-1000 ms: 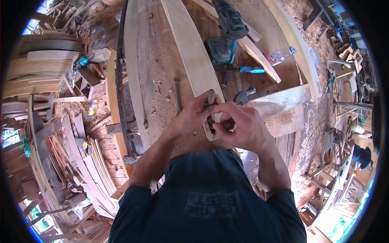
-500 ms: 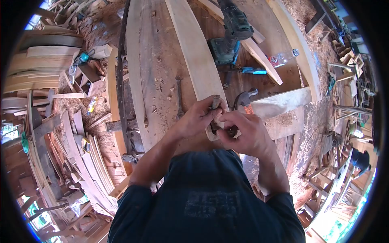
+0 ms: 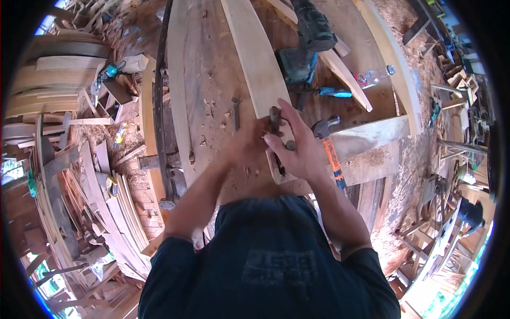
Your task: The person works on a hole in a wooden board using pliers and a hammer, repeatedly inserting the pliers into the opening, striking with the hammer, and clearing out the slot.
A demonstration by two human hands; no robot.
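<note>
Blurred by motion, my left hand (image 3: 251, 137) is closed around a short dark metal rod with a rounded top (image 3: 274, 118). The rod stands up at the near end of a long pale board (image 3: 254, 58). My right hand (image 3: 298, 150) is just to the right, with thumb and forefinger spread around the rod's right side. A small round, greenish metal end (image 3: 290, 144) shows between its thumb and fingers; what it belongs to is hidden. Below the hands, a dark slot or piece (image 3: 280, 169) shows at the board's end. A hammer with an orange handle (image 3: 333, 157) lies beside my right hand.
A cordless drill (image 3: 311, 37) stands beyond the hands, near a blue-handled tool (image 3: 334, 92) and a plastic bottle (image 3: 374, 77). Left of the board lies a wrench (image 3: 236, 112). Curved planks and shavings surround the bench. Another person (image 3: 470, 215) is at far right.
My right hand has opened from its pinch and moved up and left towards the rod, uncovering the hammer's handle. My left hand and the rod have shifted slightly left and away from my body.
</note>
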